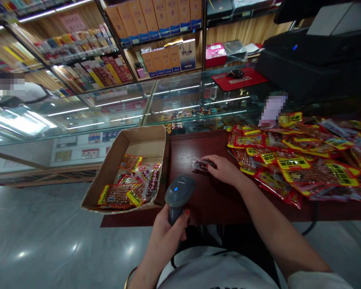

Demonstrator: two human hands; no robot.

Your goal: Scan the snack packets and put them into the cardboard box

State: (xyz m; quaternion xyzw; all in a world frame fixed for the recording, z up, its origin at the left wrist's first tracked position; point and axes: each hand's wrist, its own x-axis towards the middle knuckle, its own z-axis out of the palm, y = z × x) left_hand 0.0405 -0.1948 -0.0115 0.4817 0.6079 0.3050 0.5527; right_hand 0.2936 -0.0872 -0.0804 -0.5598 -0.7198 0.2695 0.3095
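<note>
My left hand (170, 228) is wrapped round the handle of a grey barcode scanner (180, 190), which shows a blue light on its top. The scanner head is over the front part of the dark red wooden counter (195, 140). Further in, my right hand (222, 168) grips a small clear snack packet (201, 164) with dark red contents, low over the counter top. To the left stands an open cardboard box (165, 150) with several snack packets (117, 194) inside. A large heap of red and yellow snack packets (295, 162) lies right of my right hand.
Behind the counter runs a glass display case (180, 110). On it lie a red mouse pad (222, 82) and a black mouse (235, 73); black equipment (289, 72) stands at the right. Shelves with tan boxes (156, 20) line the back. Another person (21, 92) is at the far left.
</note>
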